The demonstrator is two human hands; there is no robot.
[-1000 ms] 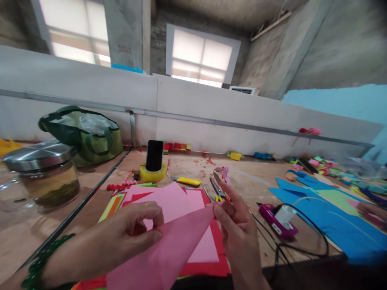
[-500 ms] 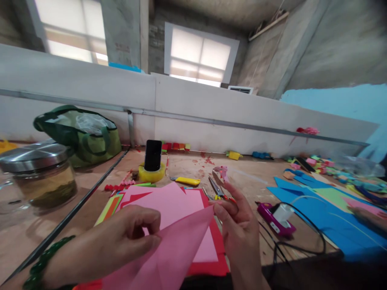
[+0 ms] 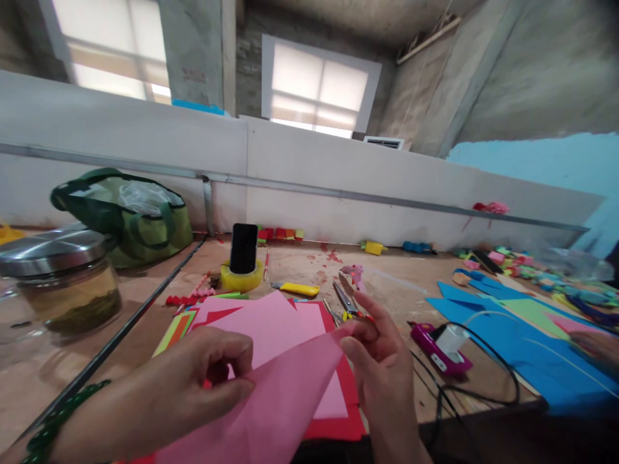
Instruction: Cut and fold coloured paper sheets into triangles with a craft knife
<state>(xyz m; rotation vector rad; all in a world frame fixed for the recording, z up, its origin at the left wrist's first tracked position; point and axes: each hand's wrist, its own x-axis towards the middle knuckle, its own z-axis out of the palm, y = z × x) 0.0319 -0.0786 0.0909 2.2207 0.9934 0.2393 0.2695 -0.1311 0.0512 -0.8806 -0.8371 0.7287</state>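
Observation:
A sheet of pink paper, folded over, is held up between my two hands near the table's front edge. My left hand pinches its upper left edge between thumb and fingers. At the sheet's pointed right corner, my right hand is closed on the paper with thumb and fingertips. Beneath lies a stack of pink sheets on red paper, with yellow, orange and green sheets sticking out at the left. Scissors lie just beyond my right fingers, beside a yellow utility knife.
A phone leans on a yellow tape roll. At left stand a lidded glass jar and a green bag. A purple power strip with cables lies right. Blue sheets lie farther right, with another person's hand.
My right thumb has shifted slightly along the paper's corner, and the fingers have curled a little more. My left hand keeps its pinch, moved slightly to the left.

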